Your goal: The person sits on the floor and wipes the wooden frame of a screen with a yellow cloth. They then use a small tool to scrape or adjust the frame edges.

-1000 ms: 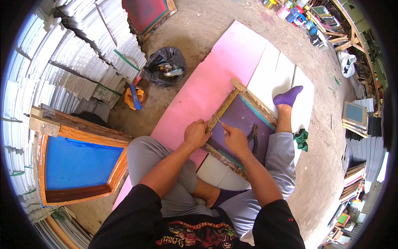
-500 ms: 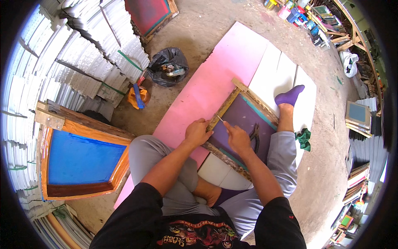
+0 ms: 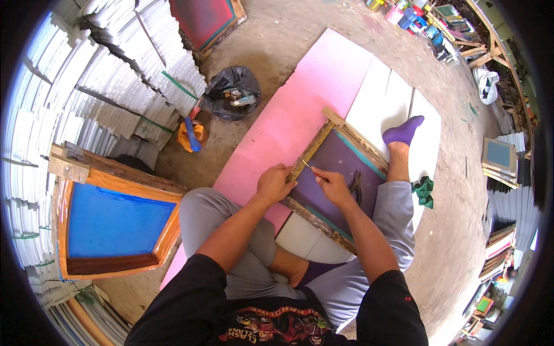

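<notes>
A worn wooden screen-printing frame [image 3: 314, 143] with purple mesh [image 3: 332, 164] and teal edging lies between my legs. My left hand [image 3: 276, 183] grips its left rail, fingers closed round the wood. In my right hand [image 3: 332, 187] is a slim tool [image 3: 307, 165] with a thin metal shaft, pinched between the fingers; my hand covers its handle, so I cannot make out its exact kind. The tool's tip is at the inner side of the left rail, just beyond my left hand. A pair of pliers [image 3: 356, 187] rests on the mesh, partly behind my right hand.
Pink and white boards [image 3: 277, 130] lie under the frame. A blue-mesh frame [image 3: 118, 222] leans at left beside stacked white sheets [image 3: 109, 75]. A black bag [image 3: 234, 86] and an orange-and-blue item [image 3: 192, 135] sit on the floor. Green cloth [image 3: 425, 192] lies by my leg.
My right hand has shifted slightly to the right, and the tool's shaft is tilted a little differently. My left hand stays on the rail.
</notes>
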The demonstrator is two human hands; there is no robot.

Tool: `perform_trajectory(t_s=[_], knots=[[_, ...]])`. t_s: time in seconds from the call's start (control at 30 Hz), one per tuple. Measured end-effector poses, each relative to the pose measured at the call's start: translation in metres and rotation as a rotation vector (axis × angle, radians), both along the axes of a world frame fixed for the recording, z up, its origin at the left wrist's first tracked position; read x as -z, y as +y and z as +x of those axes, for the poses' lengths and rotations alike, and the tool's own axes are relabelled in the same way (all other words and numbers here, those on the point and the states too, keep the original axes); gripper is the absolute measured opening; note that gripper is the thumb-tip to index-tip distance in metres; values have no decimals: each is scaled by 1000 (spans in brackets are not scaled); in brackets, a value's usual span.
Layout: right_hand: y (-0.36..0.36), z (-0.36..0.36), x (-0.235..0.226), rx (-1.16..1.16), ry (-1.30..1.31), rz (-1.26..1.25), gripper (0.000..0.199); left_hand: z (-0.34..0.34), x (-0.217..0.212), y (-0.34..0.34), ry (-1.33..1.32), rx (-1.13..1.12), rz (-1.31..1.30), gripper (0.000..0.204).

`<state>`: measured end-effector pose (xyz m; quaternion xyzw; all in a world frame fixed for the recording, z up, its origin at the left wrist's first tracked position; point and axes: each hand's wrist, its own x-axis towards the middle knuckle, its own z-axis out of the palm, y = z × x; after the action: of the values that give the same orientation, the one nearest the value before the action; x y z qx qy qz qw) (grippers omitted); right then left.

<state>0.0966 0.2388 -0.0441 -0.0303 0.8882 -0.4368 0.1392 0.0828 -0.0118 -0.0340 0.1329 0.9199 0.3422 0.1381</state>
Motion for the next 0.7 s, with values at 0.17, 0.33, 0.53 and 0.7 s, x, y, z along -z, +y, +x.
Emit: perform_trajectory(t_s=[0.17, 0.33, 0.53, 0.7], knots=[[-20, -4, -41, -146, 1, 441, 38, 4, 13, -7, 31, -46, 48, 49], [-7, -4, -12, -85, 66, 214, 42, 0, 2, -1, 10, -12, 24, 49], [-15, -14, -6, 139, -335, -255, 40, 1, -4, -4, -71, -28, 5, 48], [-14, -12, -38, 225, -542, -319, 38, 1, -12, -3, -146, -48, -20, 53]])
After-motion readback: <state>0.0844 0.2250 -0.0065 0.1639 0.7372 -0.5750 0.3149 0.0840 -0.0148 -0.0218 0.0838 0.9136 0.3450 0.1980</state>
